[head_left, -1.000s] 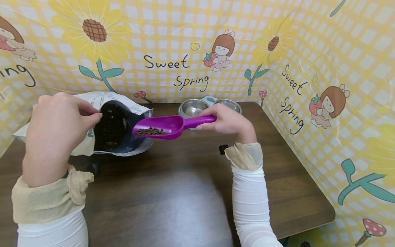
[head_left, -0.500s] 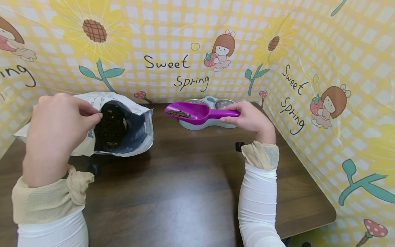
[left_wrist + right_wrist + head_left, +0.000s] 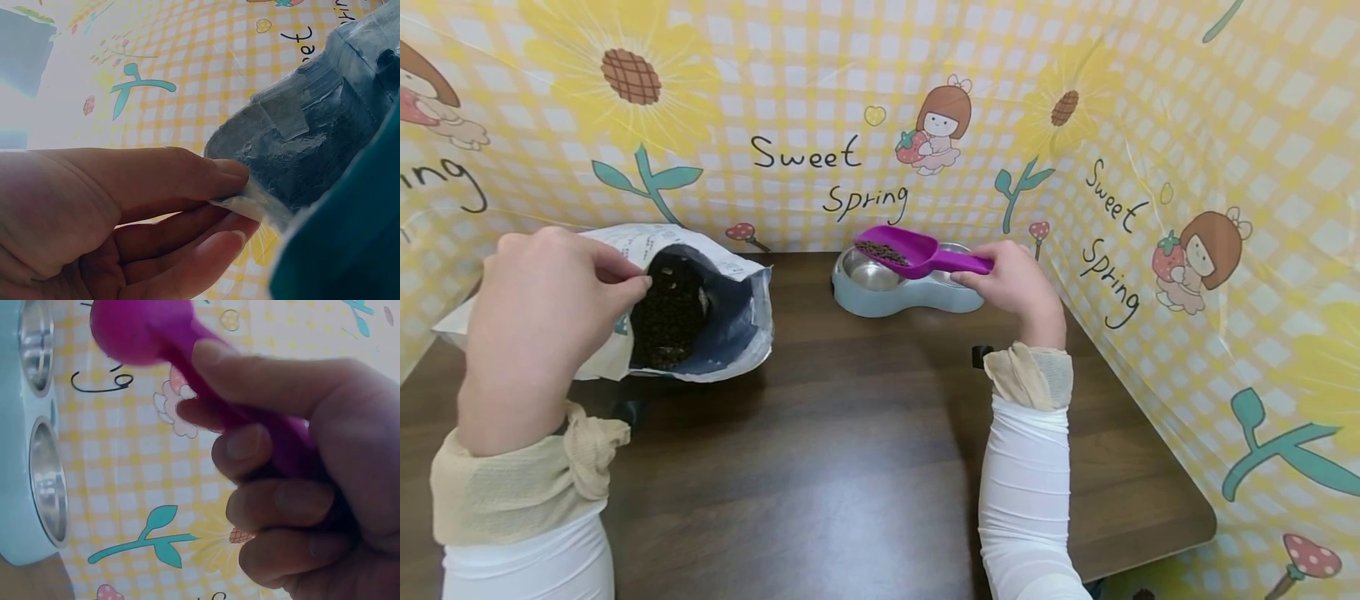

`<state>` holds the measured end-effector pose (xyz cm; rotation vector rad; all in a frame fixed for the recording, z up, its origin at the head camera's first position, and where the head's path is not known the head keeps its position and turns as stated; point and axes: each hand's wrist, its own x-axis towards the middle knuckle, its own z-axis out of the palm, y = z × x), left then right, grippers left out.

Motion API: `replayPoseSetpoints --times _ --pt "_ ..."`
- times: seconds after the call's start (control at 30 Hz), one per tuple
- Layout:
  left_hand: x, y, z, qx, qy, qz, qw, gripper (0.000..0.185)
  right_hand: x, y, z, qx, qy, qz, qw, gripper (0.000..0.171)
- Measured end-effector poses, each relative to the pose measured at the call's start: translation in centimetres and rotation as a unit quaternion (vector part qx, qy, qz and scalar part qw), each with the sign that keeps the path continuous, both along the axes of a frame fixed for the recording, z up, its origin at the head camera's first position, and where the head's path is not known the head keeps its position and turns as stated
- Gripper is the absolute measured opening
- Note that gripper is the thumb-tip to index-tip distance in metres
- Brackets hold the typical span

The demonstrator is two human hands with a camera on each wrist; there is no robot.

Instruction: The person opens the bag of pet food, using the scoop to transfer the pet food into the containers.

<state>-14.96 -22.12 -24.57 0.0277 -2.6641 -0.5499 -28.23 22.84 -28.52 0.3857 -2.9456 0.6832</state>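
Observation:
My right hand (image 3: 1011, 279) grips the handle of a purple scoop (image 3: 917, 250), its fingers curled round it in the right wrist view. Brown kibble (image 3: 882, 252) lies in the scoop, which is held above the left bowl of a pale blue double feeder (image 3: 887, 300). Both steel bowls (image 3: 49, 481) show in the right wrist view. At the left, my left hand (image 3: 546, 333) pinches the edge of an open pet food bag (image 3: 748, 350) between thumb and fingers. Dark kibble fills the lower part of the bag's mouth. In the left wrist view the bag's silvery lining (image 3: 281, 137) shows.
A brown wooden table (image 3: 820, 467) bears the bag and the feeder. Behind and to the right hangs a yellow checked cloth (image 3: 820, 75) with printed flowers. The table's right edge runs close beside the right forearm.
The right hand has carried the scoop of kibble from the bag's mouth rightwards and away to the feeder. The left hand stays on the bag's edge.

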Motion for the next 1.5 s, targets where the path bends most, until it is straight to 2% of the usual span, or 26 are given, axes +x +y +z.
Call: replayPoseSetpoints --times 0.4,0.7,1.07,1.5 --pt "0.1 0.0 0.1 0.006 -0.002 0.003 1.0000 0.020 -1.5 -1.0 -1.5 0.060 0.013 -0.065 0.996 0.031" --pt "0.1 0.0 0.2 0.007 -0.002 0.005 1.0000 0.020 -2.0 -2.4 -2.5 0.104 0.061 -0.097 0.988 0.031" --pt "0.0 -0.1 0.1 0.006 -0.001 0.001 1.0000 0.019 -2.5 -3.8 -3.3 0.153 0.106 -0.105 0.977 0.034" --pt "0.0 -0.2 0.1 0.011 -0.003 0.003 0.9999 0.019 -3.0 -4.7 -3.7 0.203 0.140 -0.095 0.964 0.012"
